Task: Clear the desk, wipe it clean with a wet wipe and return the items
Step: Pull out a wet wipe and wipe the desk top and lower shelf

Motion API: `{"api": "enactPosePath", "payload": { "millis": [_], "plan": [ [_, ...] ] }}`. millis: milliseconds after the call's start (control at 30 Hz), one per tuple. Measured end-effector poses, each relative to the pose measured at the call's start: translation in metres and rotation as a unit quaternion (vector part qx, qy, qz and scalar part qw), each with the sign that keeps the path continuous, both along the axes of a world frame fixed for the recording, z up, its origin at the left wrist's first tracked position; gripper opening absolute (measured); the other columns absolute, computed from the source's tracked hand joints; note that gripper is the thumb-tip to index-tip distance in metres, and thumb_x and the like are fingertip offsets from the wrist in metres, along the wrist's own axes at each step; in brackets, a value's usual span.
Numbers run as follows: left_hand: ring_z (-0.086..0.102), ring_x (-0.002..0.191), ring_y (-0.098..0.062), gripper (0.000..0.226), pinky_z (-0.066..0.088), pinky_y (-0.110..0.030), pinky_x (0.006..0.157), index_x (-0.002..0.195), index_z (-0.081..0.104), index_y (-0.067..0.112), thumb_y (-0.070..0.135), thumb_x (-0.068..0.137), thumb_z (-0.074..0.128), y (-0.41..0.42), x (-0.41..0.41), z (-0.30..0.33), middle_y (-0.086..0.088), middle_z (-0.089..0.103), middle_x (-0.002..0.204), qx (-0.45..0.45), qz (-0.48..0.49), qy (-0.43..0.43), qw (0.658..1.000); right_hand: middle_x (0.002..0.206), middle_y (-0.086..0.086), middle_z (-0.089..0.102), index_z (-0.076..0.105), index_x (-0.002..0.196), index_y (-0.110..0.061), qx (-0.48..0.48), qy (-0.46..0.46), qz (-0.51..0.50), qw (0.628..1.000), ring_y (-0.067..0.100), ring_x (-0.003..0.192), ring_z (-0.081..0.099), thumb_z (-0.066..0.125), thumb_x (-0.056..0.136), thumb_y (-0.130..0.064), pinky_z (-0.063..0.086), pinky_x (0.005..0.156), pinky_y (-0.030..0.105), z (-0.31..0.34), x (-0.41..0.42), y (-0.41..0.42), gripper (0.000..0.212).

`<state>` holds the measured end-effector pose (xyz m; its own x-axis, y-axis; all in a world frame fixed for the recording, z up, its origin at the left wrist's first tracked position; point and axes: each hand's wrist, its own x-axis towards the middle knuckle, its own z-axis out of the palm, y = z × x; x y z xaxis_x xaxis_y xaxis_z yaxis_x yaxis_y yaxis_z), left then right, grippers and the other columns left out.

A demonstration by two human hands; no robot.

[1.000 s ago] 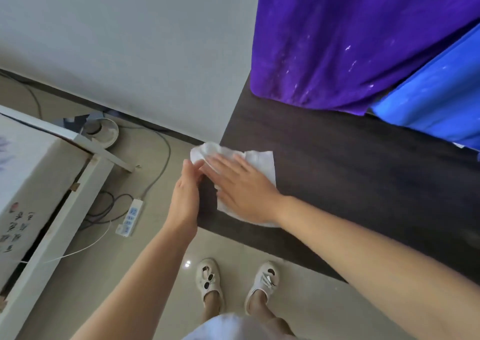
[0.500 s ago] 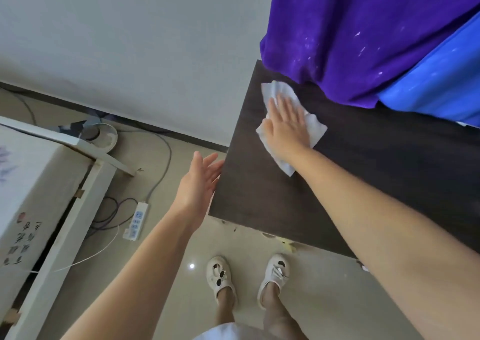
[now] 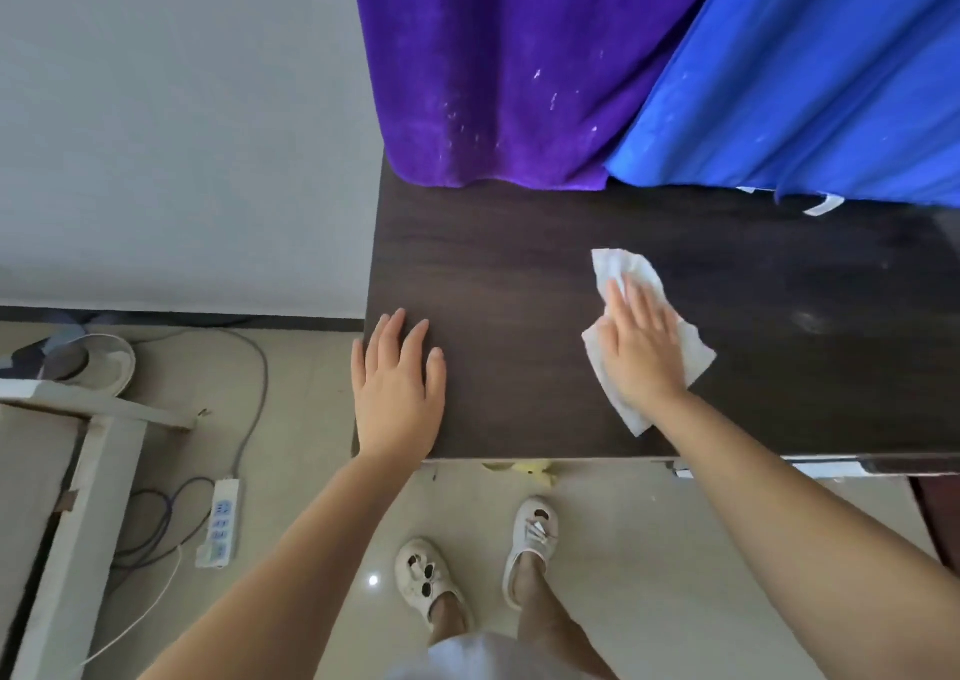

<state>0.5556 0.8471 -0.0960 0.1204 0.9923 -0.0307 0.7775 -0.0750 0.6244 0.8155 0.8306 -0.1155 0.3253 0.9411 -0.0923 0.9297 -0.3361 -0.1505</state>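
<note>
A dark wood desk (image 3: 519,263) fills the middle and right of the head view. My right hand (image 3: 641,346) presses flat, fingers straight, on a crumpled white wet wipe (image 3: 618,268) near the desk's front middle. My left hand (image 3: 397,388) rests flat with spread fingers on the desk's front left corner and holds nothing. No other items are on the visible desk top.
A purple curtain (image 3: 498,66) and a blue curtain (image 3: 810,76) hang over the desk's far edge. On the floor at the left lie a white power strip (image 3: 221,521) with cables, a round fan base (image 3: 98,362) and a white frame (image 3: 78,497). My feet stand in front of the desk.
My right hand has slid the wipe from the desk's far left corner towards the front middle. My left hand has come off the desk's left edge and now lies flat on the corner.
</note>
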Motion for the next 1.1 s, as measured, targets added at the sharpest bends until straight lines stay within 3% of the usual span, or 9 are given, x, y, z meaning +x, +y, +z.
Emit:
{"api": "enactPosePath", "payload": {
  "millis": [67, 133, 300, 400, 633, 800, 900, 1000, 1100],
  "plan": [
    [0.020, 0.139, -0.019, 0.055, 0.000, -0.035, 0.114, 0.135, 0.042, 0.013, 0.038, 0.092, 0.019, -0.002, 0.000, -0.004, -0.006, 0.034, 0.148, 0.025, -0.013, 0.038, 0.999, 0.156, 0.009, 0.018, 0.016, 0.147, -0.015, -0.006, 0.008, -0.132, 0.991, 0.023, 0.145, 0.009, 0.014, 0.094, -0.034, 0.009, 0.116, 0.047, 0.004, 0.004, 0.012, 0.056],
    [0.022, 0.138, -0.019, 0.060, 0.004, -0.036, 0.115, 0.136, 0.040, 0.012, 0.039, 0.090, 0.014, -0.001, 0.000, -0.004, -0.007, 0.035, 0.147, 0.039, 0.003, 0.026, 0.999, 0.157, 0.011, 0.010, 0.010, 0.148, -0.013, -0.005, 0.023, -0.154, 0.988, 0.023, 0.145, 0.002, 0.022, 0.099, -0.029, 0.002, 0.117, 0.047, 0.008, -0.034, 0.023, 0.053],
    [0.025, 0.136, -0.019, 0.061, 0.010, -0.038, 0.115, 0.135, 0.039, 0.009, 0.038, 0.088, 0.015, -0.003, 0.000, -0.003, -0.008, 0.037, 0.145, 0.049, 0.014, -0.014, 0.999, 0.158, -0.002, -0.007, -0.007, 0.147, -0.022, -0.041, 0.031, 0.188, 0.981, 0.017, 0.144, -0.014, 0.025, 0.097, -0.037, -0.008, 0.118, 0.041, 0.012, -0.175, 0.013, 0.061],
    [0.028, 0.135, -0.022, 0.060, 0.011, -0.039, 0.115, 0.134, 0.041, 0.008, 0.038, 0.089, 0.016, -0.004, 0.002, -0.002, -0.009, 0.039, 0.144, 0.048, 0.023, -0.019, 0.998, 0.158, -0.007, 0.002, 0.003, 0.148, -0.025, -0.027, 0.062, 0.278, 0.958, 0.013, 0.145, -0.008, 0.021, 0.094, -0.040, -0.007, 0.117, 0.038, 0.007, -0.146, 0.004, 0.059],
    [0.026, 0.135, -0.028, 0.045, 0.007, -0.047, 0.113, 0.129, 0.049, 0.009, 0.029, 0.092, 0.031, -0.006, 0.011, -0.006, -0.014, 0.037, 0.143, 0.055, -0.024, 0.127, 0.990, 0.156, 0.005, 0.019, 0.021, 0.146, -0.017, 0.007, 0.017, -0.035, 0.999, 0.023, 0.145, 0.012, 0.001, 0.084, -0.041, 0.008, 0.117, 0.043, 0.002, 0.067, -0.075, 0.069],
    [0.025, 0.135, -0.033, 0.039, 0.002, -0.054, 0.112, 0.130, 0.045, 0.005, 0.017, 0.093, 0.043, -0.024, 0.050, -0.001, -0.018, 0.034, 0.144, 0.047, -0.029, 0.176, 0.983, 0.155, 0.009, 0.022, 0.021, 0.146, -0.013, -0.004, -0.011, -0.126, 0.992, 0.024, 0.144, 0.013, -0.004, 0.081, -0.039, 0.013, 0.116, 0.047, 0.006, 0.112, -0.122, 0.074],
    [0.027, 0.134, -0.032, 0.036, 0.004, -0.054, 0.111, 0.127, 0.049, 0.005, 0.017, 0.093, 0.044, -0.050, 0.111, -0.003, -0.017, 0.037, 0.143, 0.051, -0.051, 0.147, 0.986, 0.158, 0.005, 0.007, 0.011, 0.148, -0.014, -0.002, 0.045, 0.021, 0.999, 0.022, 0.146, -0.001, -0.005, 0.082, -0.039, 0.003, 0.118, 0.047, 0.008, 0.081, -0.119, 0.072],
    [0.027, 0.135, -0.029, 0.035, 0.004, -0.051, 0.112, 0.126, 0.050, 0.007, 0.017, 0.094, 0.043, -0.067, 0.169, -0.006, -0.014, 0.037, 0.143, 0.047, -0.002, 0.098, 0.994, 0.158, -0.002, 0.001, 0.007, 0.148, -0.021, -0.031, 0.085, 0.240, 0.967, 0.015, 0.145, -0.007, 0.015, 0.097, -0.032, -0.007, 0.118, 0.040, 0.009, 0.071, -0.099, 0.053],
    [0.026, 0.136, -0.027, 0.036, 0.003, -0.050, 0.112, 0.126, 0.049, 0.008, 0.020, 0.094, 0.040, -0.068, 0.196, -0.013, -0.012, 0.037, 0.144, 0.054, 0.048, 0.102, 0.992, 0.159, -0.002, 0.004, 0.009, 0.148, -0.024, -0.023, 0.067, 0.236, 0.969, 0.015, 0.145, -0.003, 0.023, 0.099, -0.029, -0.003, 0.118, 0.038, 0.006, 0.137, -0.073, 0.051]
  ]
}}
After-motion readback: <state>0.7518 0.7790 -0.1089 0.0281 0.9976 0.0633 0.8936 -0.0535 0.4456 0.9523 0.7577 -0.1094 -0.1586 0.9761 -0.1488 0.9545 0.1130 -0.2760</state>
